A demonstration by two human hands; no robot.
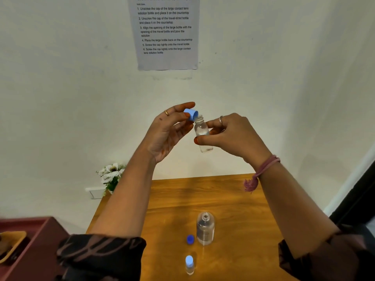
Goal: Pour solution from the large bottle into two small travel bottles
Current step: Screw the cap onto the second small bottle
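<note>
Raised in front of the wall, my right hand point(231, 134) grips a small clear travel bottle point(202, 132) with liquid in it, its neck uncovered. My left hand point(172, 128) pinches a light blue cap point(191, 114) tilted right beside the bottle's mouth. Down on the wooden table point(233, 199) stands the large clear bottle point(205, 229), uncapped, with its dark blue cap point(190, 239) lying just to its left. A second small travel bottle point(189, 264) with a light blue cap on stands near the table's front edge.
A printed instruction sheet point(167, 33) hangs on the white wall. White artificial flowers point(111, 174) sit past the table's far left corner. A dark red cabinet with a yellow tray point(12, 246) is at the lower left.
</note>
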